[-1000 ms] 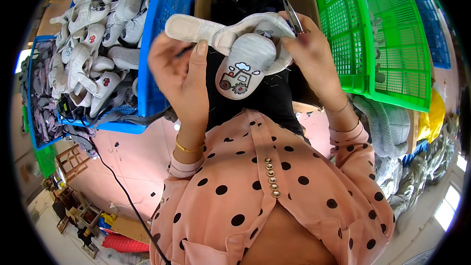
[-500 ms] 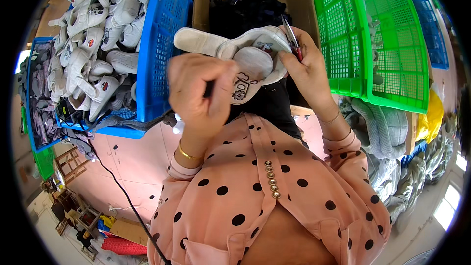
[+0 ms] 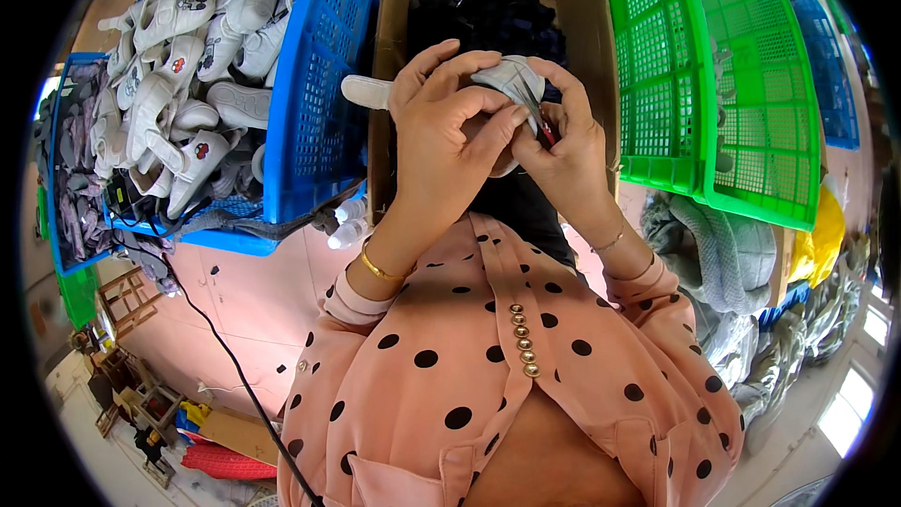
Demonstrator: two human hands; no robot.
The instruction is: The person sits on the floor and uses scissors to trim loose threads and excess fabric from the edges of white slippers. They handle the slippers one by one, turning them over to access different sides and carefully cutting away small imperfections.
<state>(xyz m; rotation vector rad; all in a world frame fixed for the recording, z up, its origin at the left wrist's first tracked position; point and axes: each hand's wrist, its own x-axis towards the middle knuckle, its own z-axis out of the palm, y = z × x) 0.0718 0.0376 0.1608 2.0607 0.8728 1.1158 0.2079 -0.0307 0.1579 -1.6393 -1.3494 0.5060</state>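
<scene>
A white strap shoe (image 3: 507, 81) is held up in front of my chest, over the cardboard box. Its pale strap end (image 3: 366, 91) sticks out to the left, past my left hand (image 3: 450, 122). That hand is closed on the shoe, with thumb and fingertips pinched at its near edge. My right hand (image 3: 571, 143) grips small scissors (image 3: 542, 122) with red handles. Their blades point up and to the left against the shoe, close to my left fingertips. Most of the shoe is hidden behind my hands.
On the left, white shoes (image 3: 197, 66) are piled beside a blue plastic crate (image 3: 319, 84). The cardboard box (image 3: 591, 28) ahead holds dark fluffy material (image 3: 497, 23). Green crates (image 3: 657, 66) stand to the right, above grey padded pieces (image 3: 723, 253). A black cable (image 3: 225, 347) hangs at lower left.
My left hand, blurred and in front of the shoe before, has moved up and right and now pinches it. The shoe has turned, hiding its patterned parts. The scissors tilt closer to the left fingers.
</scene>
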